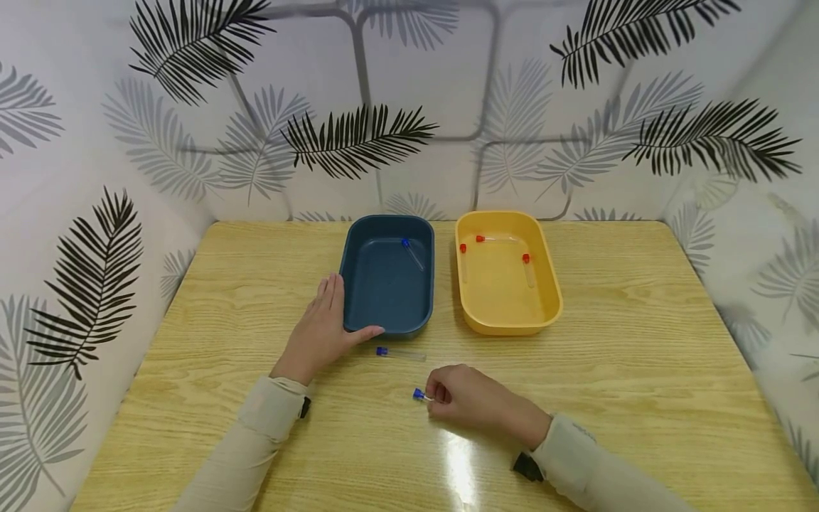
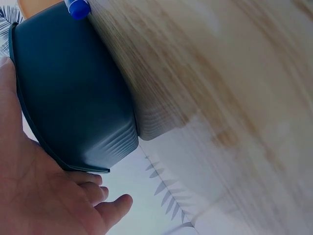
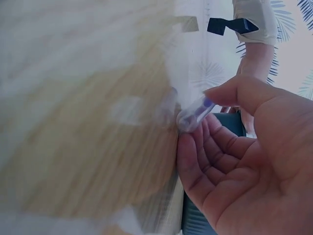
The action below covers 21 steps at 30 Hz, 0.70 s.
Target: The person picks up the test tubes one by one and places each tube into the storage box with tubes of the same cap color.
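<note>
The walls around you are white, with black and gray leaves (image 1: 360, 141) drawn on them. Your table (image 1: 640, 341) is yellow wood with wavy lines, and a bright patch of light (image 1: 459, 469) shines near its front.

Two bins sit side by side toward the back, with a thin gap between them. The dark blue bin (image 1: 387, 302) is on the left. Inside it, one blue-capped tube (image 1: 414, 257) lies slanted near the right wall. The yellow bin (image 1: 508, 306) is on the right, and three clear tubes with red caps are in it: a back tube (image 1: 498, 239) lying sideways, a left tube (image 1: 464, 262) by the wall, and a right tube (image 1: 528, 270) across from it.

Another tube with a blue cap, the loose tube (image 1: 402, 354), lies on the wood just in front of the blue bin. It is between that bin and your right hand (image 1: 473, 400).

Your right hand pinches the held tube (image 1: 419, 395) with thumb and finger, its blue cap poking out to the left. I cannot tell if it touches the table. Your left hand (image 1: 325, 326) has straight fingers along the blue bin's left side and its thumb out at the front edge. It touches the bin.
</note>
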Motion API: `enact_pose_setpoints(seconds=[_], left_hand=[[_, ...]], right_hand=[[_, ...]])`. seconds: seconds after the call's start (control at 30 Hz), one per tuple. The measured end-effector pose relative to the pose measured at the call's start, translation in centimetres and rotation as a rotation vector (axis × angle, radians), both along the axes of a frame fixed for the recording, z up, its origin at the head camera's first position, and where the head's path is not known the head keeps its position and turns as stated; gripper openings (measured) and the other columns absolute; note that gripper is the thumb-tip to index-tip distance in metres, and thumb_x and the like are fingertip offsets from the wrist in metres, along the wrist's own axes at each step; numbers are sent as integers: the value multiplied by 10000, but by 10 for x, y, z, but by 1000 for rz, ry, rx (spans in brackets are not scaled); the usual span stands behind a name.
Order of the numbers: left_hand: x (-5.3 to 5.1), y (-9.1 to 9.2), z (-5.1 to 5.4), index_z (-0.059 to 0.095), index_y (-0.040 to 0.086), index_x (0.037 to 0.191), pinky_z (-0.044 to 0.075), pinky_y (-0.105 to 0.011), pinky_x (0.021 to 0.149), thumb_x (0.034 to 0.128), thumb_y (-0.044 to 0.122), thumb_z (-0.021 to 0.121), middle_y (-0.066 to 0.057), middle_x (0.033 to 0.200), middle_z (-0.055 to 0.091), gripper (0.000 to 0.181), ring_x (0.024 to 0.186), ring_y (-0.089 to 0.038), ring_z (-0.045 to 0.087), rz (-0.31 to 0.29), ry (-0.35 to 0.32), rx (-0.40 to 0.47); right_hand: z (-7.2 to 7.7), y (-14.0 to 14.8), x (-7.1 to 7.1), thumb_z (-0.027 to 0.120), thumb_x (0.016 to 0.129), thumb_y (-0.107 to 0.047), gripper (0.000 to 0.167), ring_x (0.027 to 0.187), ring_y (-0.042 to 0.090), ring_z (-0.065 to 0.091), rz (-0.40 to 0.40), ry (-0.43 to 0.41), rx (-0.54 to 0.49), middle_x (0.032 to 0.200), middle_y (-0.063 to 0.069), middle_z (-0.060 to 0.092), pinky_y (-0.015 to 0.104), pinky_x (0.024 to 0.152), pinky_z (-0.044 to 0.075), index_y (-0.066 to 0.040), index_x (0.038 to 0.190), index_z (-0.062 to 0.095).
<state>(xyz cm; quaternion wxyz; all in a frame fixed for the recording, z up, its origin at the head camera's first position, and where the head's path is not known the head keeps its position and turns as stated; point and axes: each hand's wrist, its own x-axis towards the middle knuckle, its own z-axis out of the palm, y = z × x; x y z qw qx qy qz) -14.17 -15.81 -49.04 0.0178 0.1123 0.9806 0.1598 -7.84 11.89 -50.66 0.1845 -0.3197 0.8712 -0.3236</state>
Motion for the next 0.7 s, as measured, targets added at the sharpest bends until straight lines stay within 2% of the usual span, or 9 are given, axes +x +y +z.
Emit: enact_pose_setpoints(seconds=[0.2,0.37,0.47,0.7], left_hand=[[0,0,-1,13,14,1479,164,-458,1104,702,863,341,-169,1536,40,1196,1407,-263,13,-6,8,-25],[-1,0,0,24,4,1477,152,-464,1105,700,867,330,-173,1535,46,1201,1407,-271,21,-12,14,-57],[0,1,1,28,-3,1476,152,-457,1106,702,866,329,-176,1534,52,1202,1407,-273,29,-17,14,-67],[0,1,2,35,-8,1475,151,-445,1109,704,862,335,-178,1534,57,1201,1408,-270,30,-21,9,-56]], right_hand=[[2,6,-3,613,827,-129,65,666,28,530,-1,-62,-46,740,-116,571,212,614,480,-187,852,627],[14,13,-10,590,826,-110,81,687,47,537,-41,-77,-45,757,-103,579,220,623,484,-172,869,621],[24,18,-16,605,840,-116,52,707,59,547,-77,-66,-68,765,-91,584,221,640,488,-147,881,617],[44,29,-34,648,859,-96,51,746,98,577,-122,-2,-191,808,-43,613,235,675,512,-81,904,629]])
